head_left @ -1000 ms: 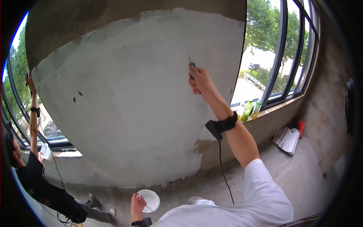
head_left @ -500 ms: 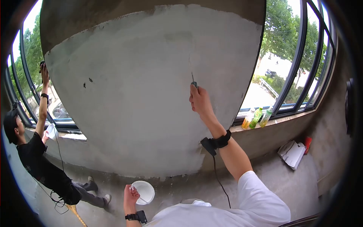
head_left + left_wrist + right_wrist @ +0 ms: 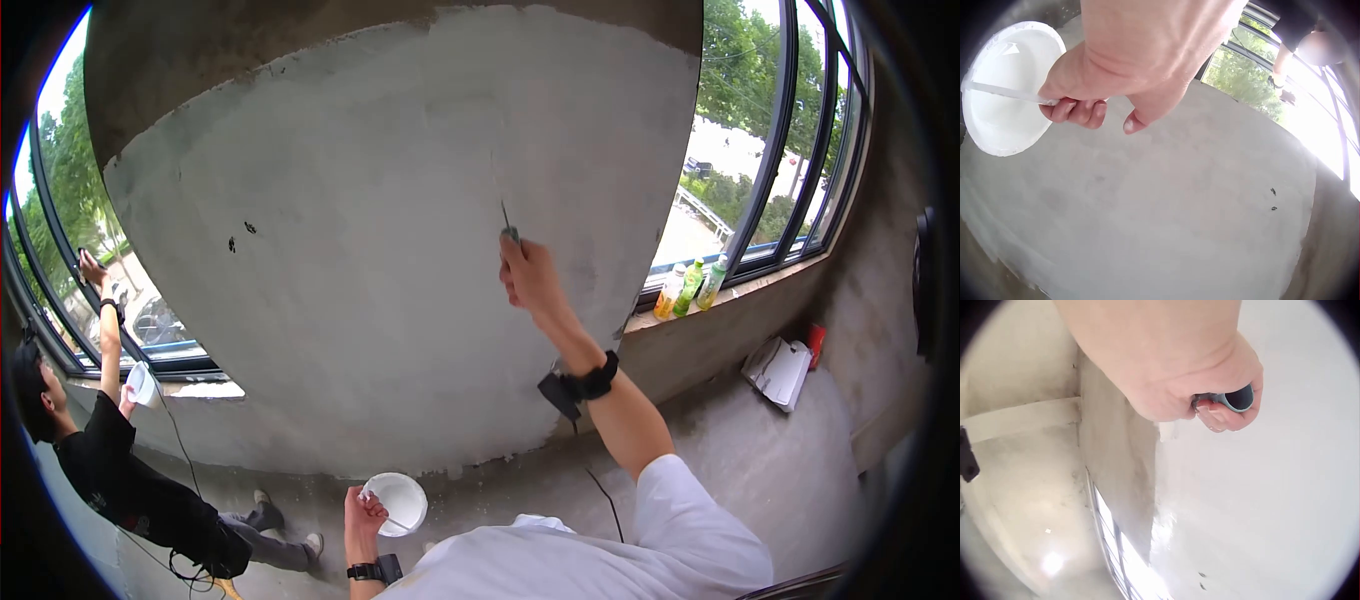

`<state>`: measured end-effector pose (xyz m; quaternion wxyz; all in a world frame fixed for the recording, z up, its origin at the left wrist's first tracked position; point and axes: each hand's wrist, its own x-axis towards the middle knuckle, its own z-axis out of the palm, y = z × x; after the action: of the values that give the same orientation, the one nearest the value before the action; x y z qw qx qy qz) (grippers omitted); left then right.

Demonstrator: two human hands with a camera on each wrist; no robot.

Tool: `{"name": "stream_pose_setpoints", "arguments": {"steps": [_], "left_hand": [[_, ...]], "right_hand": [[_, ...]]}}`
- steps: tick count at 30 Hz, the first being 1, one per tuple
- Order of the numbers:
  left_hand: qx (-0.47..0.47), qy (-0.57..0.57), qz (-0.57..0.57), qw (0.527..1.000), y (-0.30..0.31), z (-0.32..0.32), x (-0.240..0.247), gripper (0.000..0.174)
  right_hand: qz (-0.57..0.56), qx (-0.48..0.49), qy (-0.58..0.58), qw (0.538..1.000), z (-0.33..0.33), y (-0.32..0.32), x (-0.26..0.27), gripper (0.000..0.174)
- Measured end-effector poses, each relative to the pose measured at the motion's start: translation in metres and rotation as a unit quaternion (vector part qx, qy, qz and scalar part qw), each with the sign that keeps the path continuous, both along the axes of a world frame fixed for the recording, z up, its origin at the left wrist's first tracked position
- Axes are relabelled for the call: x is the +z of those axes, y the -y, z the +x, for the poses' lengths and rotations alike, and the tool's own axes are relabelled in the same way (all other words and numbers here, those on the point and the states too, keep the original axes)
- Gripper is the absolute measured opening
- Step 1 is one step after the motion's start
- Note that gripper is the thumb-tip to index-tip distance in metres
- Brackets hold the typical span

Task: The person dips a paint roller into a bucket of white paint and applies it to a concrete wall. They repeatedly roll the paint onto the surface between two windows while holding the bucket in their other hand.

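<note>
In the head view my right hand (image 3: 528,275) grips the handle of a putty knife (image 3: 507,218). Its thin blade appears edge-on against the coated wall (image 3: 380,260). From the right wrist view, the hollow end of the handle (image 3: 1239,398) pokes out of the curled fingers. Low in front of the body, my left hand (image 3: 365,515) holds a white bucket (image 3: 408,492) by its handle. White paste (image 3: 1013,75) shows inside the bucket in the left wrist view, with the handle (image 3: 1013,92) running across the mouth.
At left a person in black (image 3: 150,480) holds a white tub (image 3: 142,385) and reaches toward the window. Several bottles (image 3: 690,288) stand on the right sill. A white box (image 3: 778,373) lies on the floor below. A cable (image 3: 607,500) hangs beside my right arm.
My right hand with the putty knife has moved down the wall. My left hand keeps holding the bucket. The other person's raised hand has come lower.
</note>
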<state>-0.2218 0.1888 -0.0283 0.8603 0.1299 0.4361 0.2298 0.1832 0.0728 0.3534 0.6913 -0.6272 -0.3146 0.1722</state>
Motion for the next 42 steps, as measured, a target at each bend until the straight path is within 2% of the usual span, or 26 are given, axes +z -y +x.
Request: {"name": "stream_pose_setpoints", "arguments": {"steps": [3, 9, 12, 17, 18, 21, 26, 29, 33, 35, 37, 42], "left_hand": [[-0.024, 0.014, 0.005, 1.0, -0.027, -0.006, -0.002, 0.026], [-0.042, 0.008, 0.027, 0.999, -0.062, -0.023, -0.001, 0.028], [-0.038, 0.012, 0.032, 0.999, -0.078, -0.034, -0.003, 0.029], [-0.008, 0.003, 0.041, 0.999, -0.084, -0.05, -0.013, 0.029], [-0.005, 0.006, 0.041, 0.999, -0.082, -0.05, -0.013, 0.029], [0.006, 0.001, 0.026, 1.0, -0.085, -0.053, -0.012, 0.029], [-0.006, 0.034, 0.015, 0.999, -0.088, -0.058, -0.021, 0.03], [0.002, 0.038, -0.003, 0.999, -0.085, -0.064, -0.026, 0.029], [0.007, 0.027, -0.018, 0.999, -0.086, -0.075, -0.027, 0.028], [0.002, 0.032, -0.021, 0.999, -0.088, -0.078, -0.03, 0.028], [-0.01, 0.043, -0.01, 0.999, -0.092, -0.082, -0.03, 0.028], [-0.018, 0.04, 0.0, 0.999, -0.103, -0.093, -0.03, 0.029]], "right_hand": [[0.015, -0.013, -0.021, 1.0, -0.006, -0.009, -0.001, 0.038], [0.045, 0.027, 0.051, 0.997, -0.01, -0.031, 0.107, 0.037], [0.04, 0.02, 0.041, 0.998, -0.018, -0.037, 0.103, 0.037], [0.015, 0.017, -0.019, 1.0, -0.04, -0.033, 0.014, 0.037], [0.003, 0.029, -0.046, 0.998, -0.045, -0.033, 0.01, 0.037], [0.026, 0.009, -0.012, 1.0, -0.041, -0.044, 0.036, 0.037], [0.051, 0.047, 0.058, 0.996, -0.036, -0.067, 0.111, 0.038], [0.052, 0.045, 0.029, 0.997, -0.049, -0.072, 0.095, 0.038], [0.005, 0.021, -0.044, 0.999, -0.077, -0.066, 0.022, 0.038], [-0.004, 0.013, -0.037, 0.999, -0.088, -0.068, 0.013, 0.038], [-0.012, 0.002, -0.036, 0.999, -0.096, -0.073, 0.018, 0.038], [0.038, 0.035, 0.02, 0.998, -0.09, -0.103, 0.09, 0.038]]}}
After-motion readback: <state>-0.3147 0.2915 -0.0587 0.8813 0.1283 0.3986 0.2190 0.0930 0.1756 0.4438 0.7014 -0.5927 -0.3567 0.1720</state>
